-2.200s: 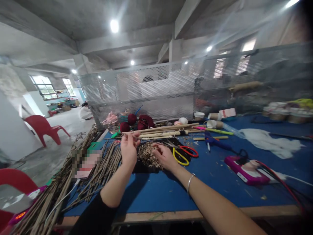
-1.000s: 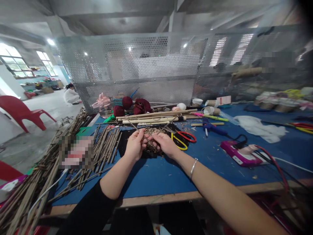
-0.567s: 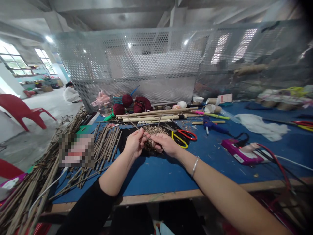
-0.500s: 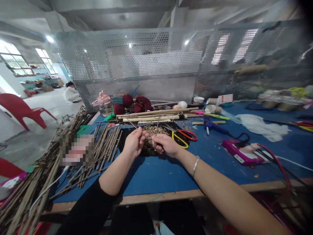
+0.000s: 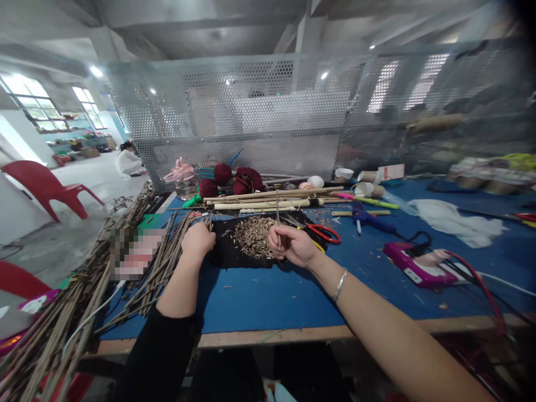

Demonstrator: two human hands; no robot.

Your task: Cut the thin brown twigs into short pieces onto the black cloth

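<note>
My right hand (image 5: 291,244) is closed around a thin upright stick (image 5: 277,209), just right of a pile of small wood chips (image 5: 254,237) on a black cloth (image 5: 221,251). At the right end of a row of thin brown sticks (image 5: 167,254), my left hand (image 5: 199,240) has its fingers closed; what they hold, if anything, is hidden. Red-handled scissors (image 5: 324,234) lie on the cloth's right edge, close behind my right hand. A yellow handle shows partly beside them.
Long branches (image 5: 79,312) cover the table's left side. Poles (image 5: 268,205) and dark red yarn balls (image 5: 223,174) lie behind the cloth. A blue glue gun (image 5: 372,220), a purple power strip (image 5: 412,265) with cables and white plastic (image 5: 452,220) are on the right. A person (image 5: 129,161) crouches far left.
My left hand has moved left, away from my right hand, to the brown sticks. My right hand still holds a stick, now more upright. The wood chips are less covered.
</note>
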